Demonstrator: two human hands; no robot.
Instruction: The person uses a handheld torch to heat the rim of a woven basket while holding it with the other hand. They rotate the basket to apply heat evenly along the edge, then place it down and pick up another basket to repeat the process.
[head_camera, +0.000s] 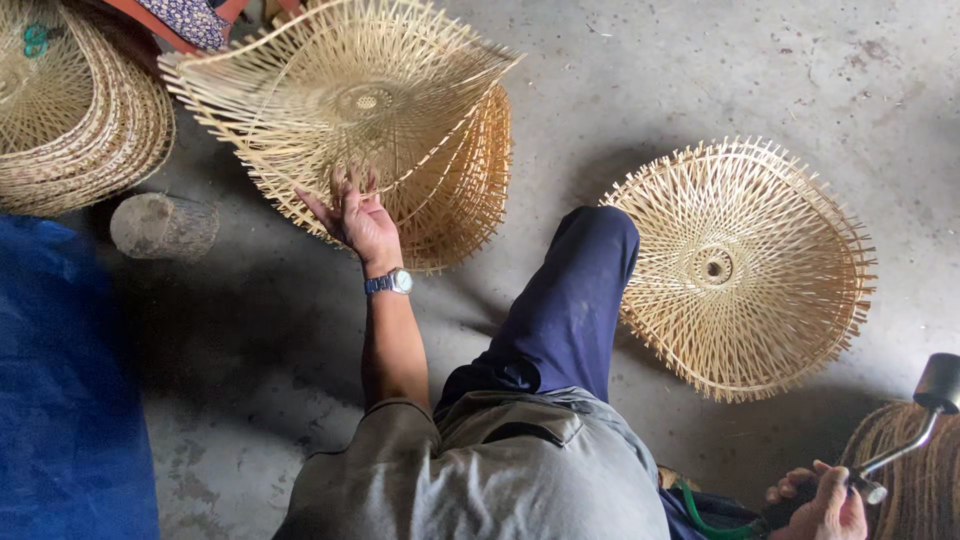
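Left arm stretched forward and straight, bare forearm running up the middle of the view, short grey sleeve at the shoulder. Left hand (358, 215) raised at the end of it, wrist bent slightly back, palm turned up, thumb spread to the left, fingers curled forward with tips hidden. Wristwatch (390, 283) with dark band on the left wrist. Right hand (825, 500) low at the bottom right corner, close to the body, fingers wrapped in a closed grip, knuckles up. Right arm out of view. One knee bent forward in dark blue trousers.
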